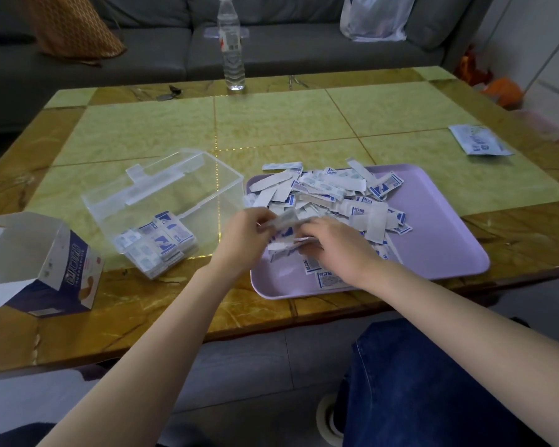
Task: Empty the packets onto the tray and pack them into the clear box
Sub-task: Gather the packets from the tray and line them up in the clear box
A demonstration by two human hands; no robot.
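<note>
Green-and-amber marbled surface [281, 124] fronts a grey sofa [304, 50], with a clear plastic water bottle [231, 50] standing upright at its far edge.

Head view: a lilac plastic tray [449, 246] lies at the near right and carries a loose heap of white-and-blue plaster packets [336, 195]. Just left of it, a clear plastic box [162, 188] sits tilted, with a stack of the same packets [160, 241] in its lower corner.

The left hand [242, 233] is at the tray's left rim, its grip pinching a small blurred bundle of packets [284, 219]. The right hand [333, 246] rests on the heap with fingers bent down; motion blur makes it impossible to tell whether its grip holds anything.

An open white-and-navy cardboard carton [46, 269] lies at the near left. A flat white pouch [480, 140] lies well apart at the far right.
</note>
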